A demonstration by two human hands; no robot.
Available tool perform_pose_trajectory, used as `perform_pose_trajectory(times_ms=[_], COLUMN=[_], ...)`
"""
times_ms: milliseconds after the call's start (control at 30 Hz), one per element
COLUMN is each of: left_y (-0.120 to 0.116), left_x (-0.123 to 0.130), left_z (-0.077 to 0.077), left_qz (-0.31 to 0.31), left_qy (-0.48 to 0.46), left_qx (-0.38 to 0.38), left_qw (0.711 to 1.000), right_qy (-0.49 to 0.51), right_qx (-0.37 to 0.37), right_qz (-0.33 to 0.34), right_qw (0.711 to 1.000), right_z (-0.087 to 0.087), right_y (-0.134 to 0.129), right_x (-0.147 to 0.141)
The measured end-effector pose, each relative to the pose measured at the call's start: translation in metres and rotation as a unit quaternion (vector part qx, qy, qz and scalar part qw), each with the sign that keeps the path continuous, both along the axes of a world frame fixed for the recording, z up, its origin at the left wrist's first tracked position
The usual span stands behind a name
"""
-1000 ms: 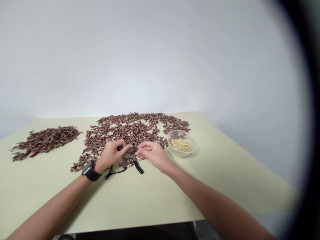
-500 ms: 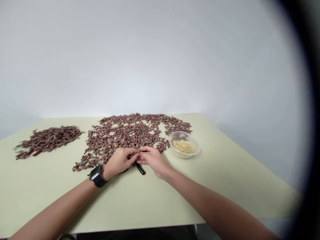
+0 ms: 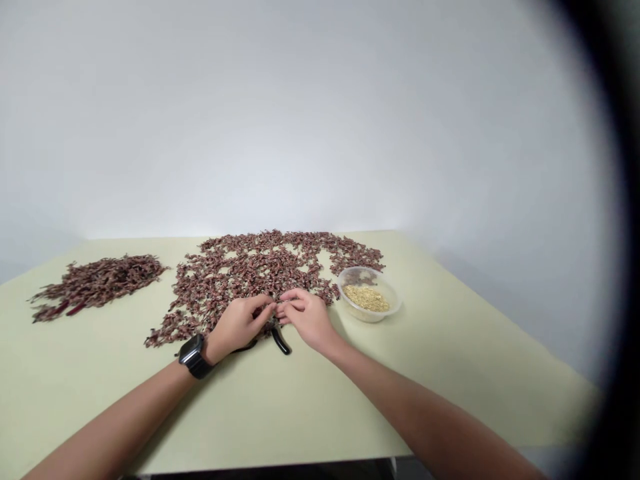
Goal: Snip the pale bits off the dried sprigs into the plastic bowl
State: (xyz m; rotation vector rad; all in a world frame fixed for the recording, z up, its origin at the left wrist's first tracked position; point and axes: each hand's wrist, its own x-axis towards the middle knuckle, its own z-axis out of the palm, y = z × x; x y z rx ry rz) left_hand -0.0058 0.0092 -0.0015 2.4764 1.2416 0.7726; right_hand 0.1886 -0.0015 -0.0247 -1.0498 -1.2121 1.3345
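At the near edge of a spread of dried reddish-brown plant pieces (image 3: 250, 263), my two hands meet fingertip to fingertip. My left hand (image 3: 237, 327), a black watch (image 3: 195, 357) on its wrist, is closed in a pinch of thumb and fingers. My right hand (image 3: 307, 320) comes in from the other side, its thumb and fingers pinched close to the left fingertips. Whatever lies between them is too small to make out. Just below the hands, a black curved handle (image 3: 281, 340) lies on the table, its other end hidden.
To the right stands a clear plastic bowl (image 3: 370, 312) with yellowish bits (image 3: 367, 298) in it. A separate heap of the dried plant pieces (image 3: 100, 283) is on the left of the pale yellow table (image 3: 280, 420). Behind rises a white wall (image 3: 250, 120).
The right fingers have drawn slightly apart and shifted against the left fingertips. Both hands stay in nearly the same place, and the view has tilted up a little.
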Motion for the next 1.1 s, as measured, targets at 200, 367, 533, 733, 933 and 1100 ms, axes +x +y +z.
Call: perform_pose_trajectory(times_ms=[200,367,533,733,933,1100], left_y=[0.024,0.093,0.195,0.291,0.332,0.342], left_x=[-0.01,-0.01,0.013,0.049,0.069,0.071], left_z=[-0.001,0.008,0.016,0.013,-0.008,-0.019], left_qz=[0.074,0.151,0.159,0.156,0.139,0.145], left_qy=[0.016,0.056,0.1,0.122,0.143,0.14], left_qx=[0.069,0.076,0.043,0.018,-0.012,-0.014], left_qw=[0.995,0.984,0.981,0.98,0.98,0.979], right_qy=[-0.034,-0.038,-0.063,-0.113,-0.141,-0.158], right_qx=[0.081,0.094,0.115,0.137,0.176,0.198], right_qz=[-0.048,-0.036,-0.008,0.005,0.017,0.016], right_qw=[0.995,0.994,0.991,0.984,0.974,0.967], right_z=[0.019,0.02,0.013,0.008,0.0,-0.002], right_y=[0.005,0.002,-0.008,-0.014,-0.017,-0.016], right_x=[0.02,0.016,0.005,-0.001,-0.007,-0.007])
